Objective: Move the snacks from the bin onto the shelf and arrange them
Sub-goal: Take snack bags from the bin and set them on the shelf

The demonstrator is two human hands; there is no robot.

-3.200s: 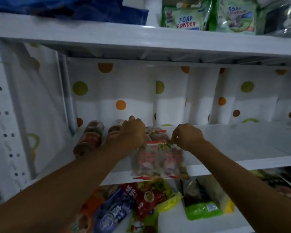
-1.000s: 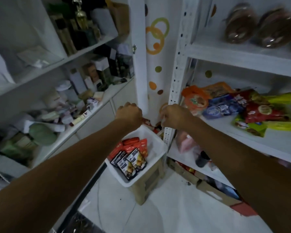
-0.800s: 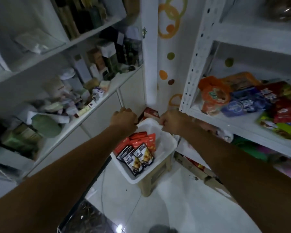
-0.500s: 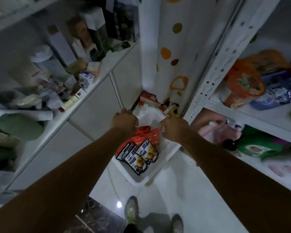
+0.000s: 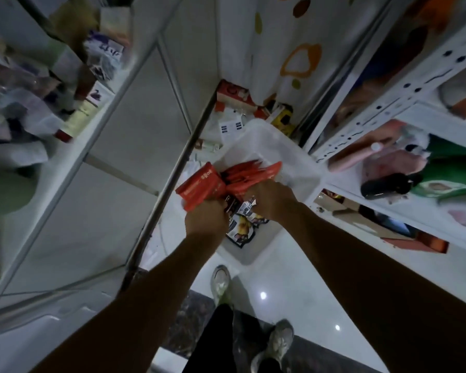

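Observation:
A white plastic bin (image 5: 285, 154) stands on the floor between two shelf units. Inside it lie red snack packets (image 5: 242, 173) and, under my hands, dark packets with yellow pictures (image 5: 240, 230). My left hand (image 5: 206, 218) grips the lower edge of one red packet (image 5: 201, 185), which is lifted and tilted to the left. My right hand (image 5: 271, 199) is closed over the bunch of red packets beside it. The white shelf rack (image 5: 388, 109) rises on the right.
The rack's lower shelves on the right hold a pink bag (image 5: 393, 160), a dark bottle (image 5: 388, 184) and a green pack (image 5: 455, 168). A cluttered shelf (image 5: 65, 84) is on the left. Boxes (image 5: 234, 95) sit behind the bin. My shoes (image 5: 221, 284) stand on the glossy floor.
I turned from the upper shelf down to the bin. My hands dropped from above the bin into it and closed on the red packets, and one packet has been lifted leftward.

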